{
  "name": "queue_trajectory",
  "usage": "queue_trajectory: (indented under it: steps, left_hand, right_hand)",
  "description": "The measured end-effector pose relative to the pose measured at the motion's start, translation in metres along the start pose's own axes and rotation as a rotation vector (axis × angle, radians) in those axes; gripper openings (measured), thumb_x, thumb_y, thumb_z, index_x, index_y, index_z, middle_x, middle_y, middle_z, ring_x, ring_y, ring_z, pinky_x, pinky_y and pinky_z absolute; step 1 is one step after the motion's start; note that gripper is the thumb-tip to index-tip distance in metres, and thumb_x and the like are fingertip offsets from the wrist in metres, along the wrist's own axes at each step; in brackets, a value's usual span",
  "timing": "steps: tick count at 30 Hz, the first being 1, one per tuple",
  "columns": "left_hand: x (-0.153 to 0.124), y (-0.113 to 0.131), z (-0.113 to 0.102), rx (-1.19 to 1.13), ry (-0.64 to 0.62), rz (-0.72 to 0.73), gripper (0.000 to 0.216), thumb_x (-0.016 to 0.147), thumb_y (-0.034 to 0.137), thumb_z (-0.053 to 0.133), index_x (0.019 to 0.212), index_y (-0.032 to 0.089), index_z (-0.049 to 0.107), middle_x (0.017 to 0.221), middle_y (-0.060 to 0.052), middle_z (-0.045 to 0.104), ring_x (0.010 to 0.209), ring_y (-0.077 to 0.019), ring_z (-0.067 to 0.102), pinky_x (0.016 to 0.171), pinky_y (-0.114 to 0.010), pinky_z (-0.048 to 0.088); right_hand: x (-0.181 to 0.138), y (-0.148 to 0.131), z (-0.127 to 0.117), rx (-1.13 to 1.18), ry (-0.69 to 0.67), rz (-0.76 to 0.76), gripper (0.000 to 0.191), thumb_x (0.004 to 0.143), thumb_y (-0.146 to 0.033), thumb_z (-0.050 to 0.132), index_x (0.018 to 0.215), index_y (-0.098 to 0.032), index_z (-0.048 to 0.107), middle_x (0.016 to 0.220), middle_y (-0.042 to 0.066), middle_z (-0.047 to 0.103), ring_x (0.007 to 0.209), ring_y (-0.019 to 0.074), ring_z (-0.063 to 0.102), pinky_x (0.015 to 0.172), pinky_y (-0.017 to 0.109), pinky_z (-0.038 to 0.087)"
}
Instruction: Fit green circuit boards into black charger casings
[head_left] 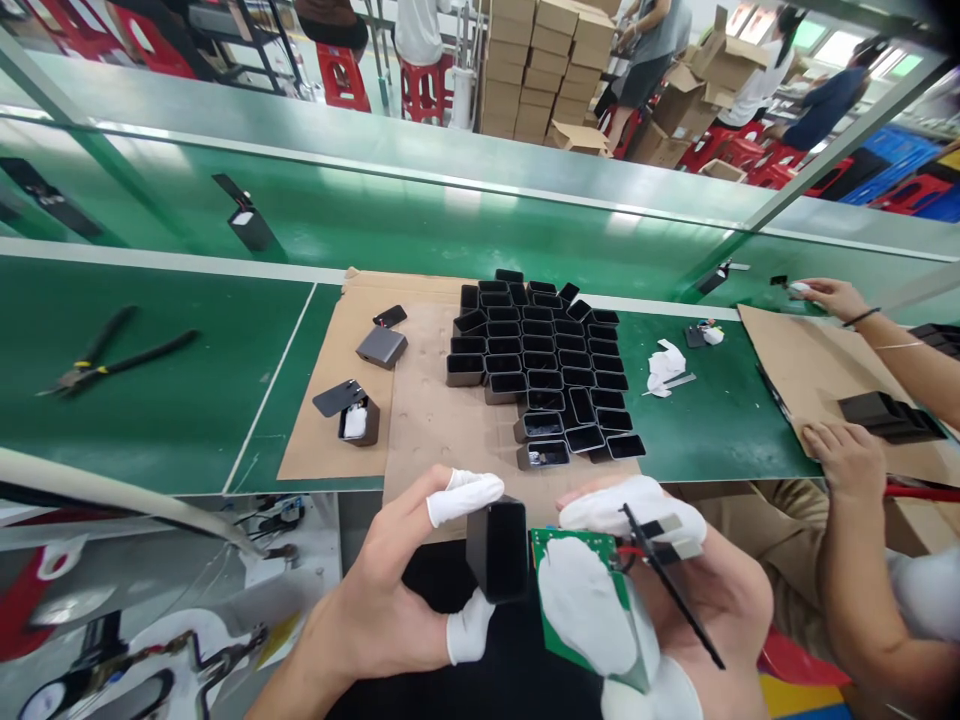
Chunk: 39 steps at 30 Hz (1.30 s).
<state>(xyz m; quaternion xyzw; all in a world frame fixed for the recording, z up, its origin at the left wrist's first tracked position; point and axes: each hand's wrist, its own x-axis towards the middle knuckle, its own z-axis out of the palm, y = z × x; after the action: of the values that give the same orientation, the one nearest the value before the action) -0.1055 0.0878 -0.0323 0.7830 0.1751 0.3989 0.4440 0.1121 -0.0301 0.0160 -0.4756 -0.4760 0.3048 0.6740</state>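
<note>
My left hand (pixel 397 590), with white finger cots on two fingers, grips a small black plastic case (pixel 504 550) between thumb and fingertip. The case's open end faces me. Beside it, my right hand (pixel 720 590), also in white finger cots, holds a green circuit board (pixel 555 640) carrying a large white putty-like lump (pixel 585 605). Red and black wires lead from the board to a thin black lid (pixel 675 590), seen almost edge-on. Board and case are close together but apart.
Many open black cases (pixel 540 330) stand packed on cardboard (pixel 431 420). To their left are a part-assembled case (pixel 360 420) and a closed one (pixel 381 346). Pliers (pixel 112 355) lie far left. At right, a co-worker's hands (pixel 844 460) work near white scraps (pixel 664 366).
</note>
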Motion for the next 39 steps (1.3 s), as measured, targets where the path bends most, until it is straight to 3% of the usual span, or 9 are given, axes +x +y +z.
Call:
queue_trajectory:
  steps: [6,9,15,25,31,39]
  left_hand:
    - [0.006,0.003,0.003,-0.049,-0.027,0.037,0.085,0.080,0.009,0.086,0.161,0.021,0.063,0.139,-0.015,0.075,0.122,-0.0292,0.078,0.102,-0.039,0.070]
    - [0.005,0.004,0.003,-0.017,-0.022,0.038,0.086,0.079,0.011,0.089,0.160,0.022,0.064,0.141,-0.015,0.076,0.123,-0.0303,0.079,0.103,-0.039,0.070]
    - [0.004,0.005,0.002,0.001,0.004,0.025,0.091,0.075,0.012,0.091,0.161,0.025,0.064,0.142,-0.015,0.078,0.119,-0.0317,0.082,0.098,-0.039,0.073]
    - [0.005,0.003,0.001,0.030,0.011,0.046,0.092,0.074,0.019,0.098,0.160,0.023,0.064,0.144,-0.014,0.077,0.124,-0.0303,0.082,0.106,-0.035,0.070]
    - [0.010,0.005,0.002,-0.027,-0.013,0.032,0.092,0.075,0.021,0.099,0.160,0.025,0.063,0.127,-0.013,0.079,0.106,-0.0298,0.082,0.089,-0.038,0.072]
    - [0.008,0.001,0.005,-0.045,0.010,0.031,0.088,0.075,0.015,0.090,0.159,0.024,0.063,0.121,-0.011,0.076,0.105,-0.0284,0.079,0.091,-0.039,0.070]
  right_hand:
    - [0.015,-0.008,0.006,-0.046,-0.183,0.037,0.064,0.084,-0.044,0.106,0.141,-0.033,0.080,0.113,0.010,0.085,0.096,0.0331,0.084,0.076,0.043,0.075]
    - [0.018,-0.008,0.008,-0.076,-0.203,0.001,0.066,0.081,-0.034,0.108,0.140,-0.035,0.079,0.109,0.006,0.085,0.092,0.0303,0.082,0.078,0.042,0.074]
    - [0.015,-0.004,0.006,-0.169,-0.235,-0.030,0.070,0.080,-0.031,0.109,0.142,-0.033,0.077,0.120,0.006,0.081,0.103,0.0293,0.079,0.086,0.041,0.071]
    - [0.015,0.000,0.006,-0.211,-0.265,-0.028,0.074,0.081,-0.028,0.109,0.145,-0.033,0.073,0.123,0.007,0.080,0.109,0.0310,0.078,0.092,0.043,0.068]
    - [0.019,0.000,0.007,-0.257,-0.306,-0.036,0.067,0.083,-0.029,0.107,0.141,-0.032,0.074,0.123,0.009,0.078,0.106,0.0319,0.076,0.089,0.046,0.066]
    - [0.020,0.001,0.009,-0.300,-0.316,0.034,0.058,0.089,-0.025,0.101,0.138,-0.033,0.071,0.128,0.005,0.072,0.114,0.0271,0.071,0.096,0.039,0.062]
